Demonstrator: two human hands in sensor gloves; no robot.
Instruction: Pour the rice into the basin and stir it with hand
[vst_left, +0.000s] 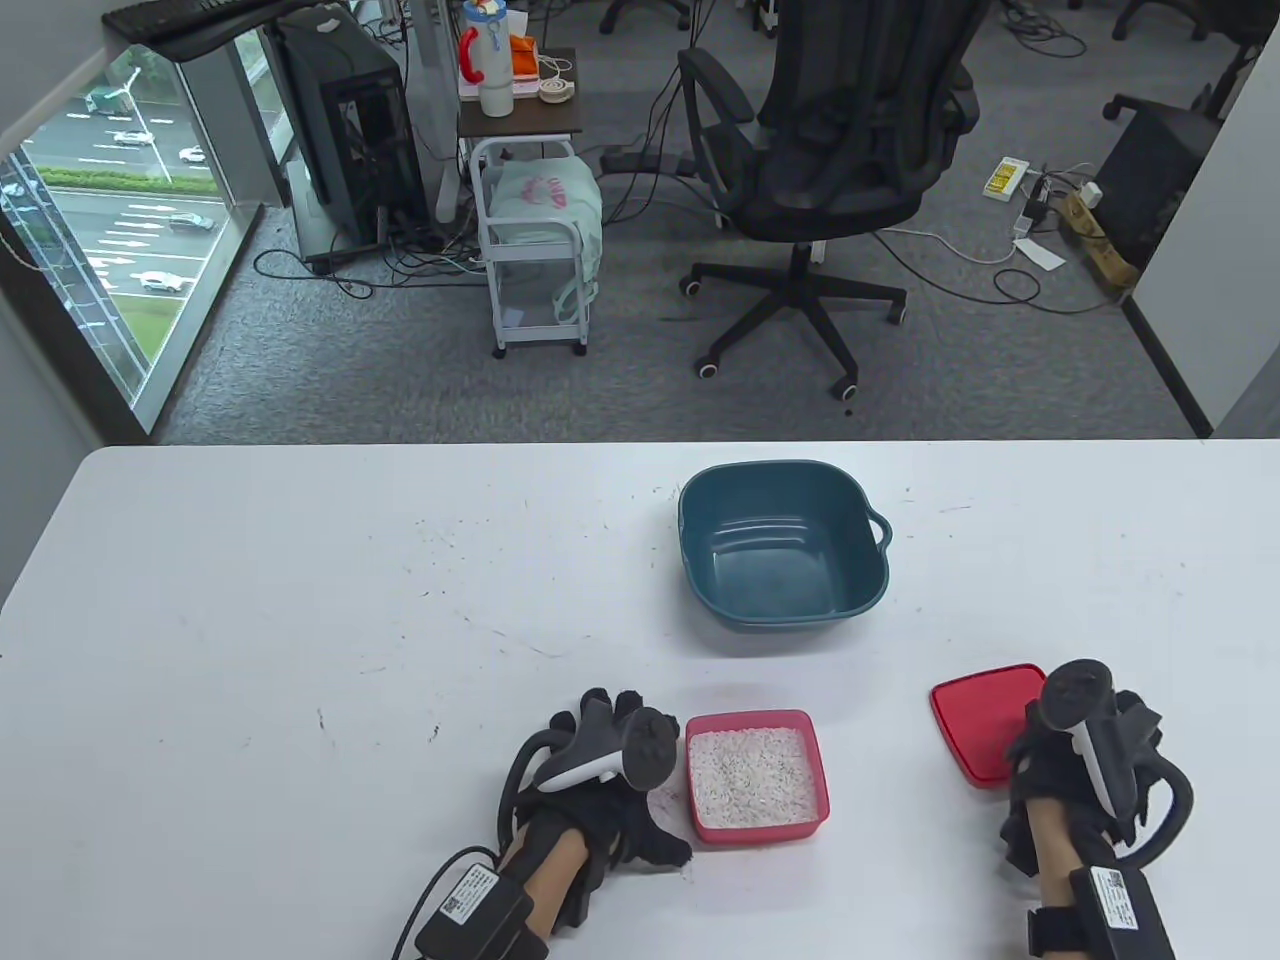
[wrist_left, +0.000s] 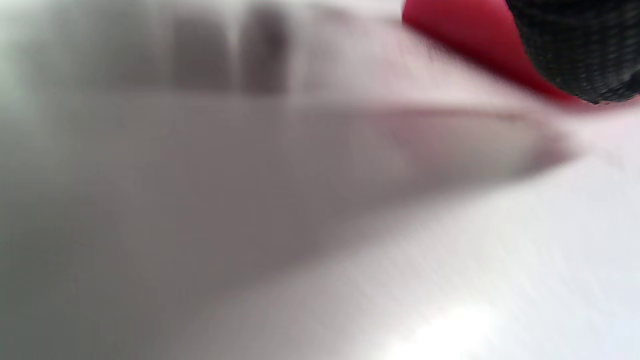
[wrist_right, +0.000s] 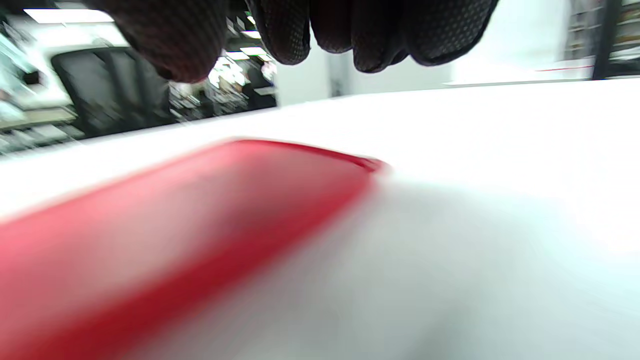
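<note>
Table view shows the left hand (vst_left: 600, 775) just beside the left wall of the uncovered red rice container (vst_left: 757, 775), fingers loosely curled with nothing in their grip, while the right hand (vst_left: 1085, 760) rests at the edge of the red lid (vst_left: 985, 715), its grip hidden, so I cannot tell its state. To pour well, take the container by both side walls, lift it level and tip it slowly over the teal basin (vst_left: 783, 540). Bare tabletop (vst_left: 300, 600) lies between container and basin.
</note>
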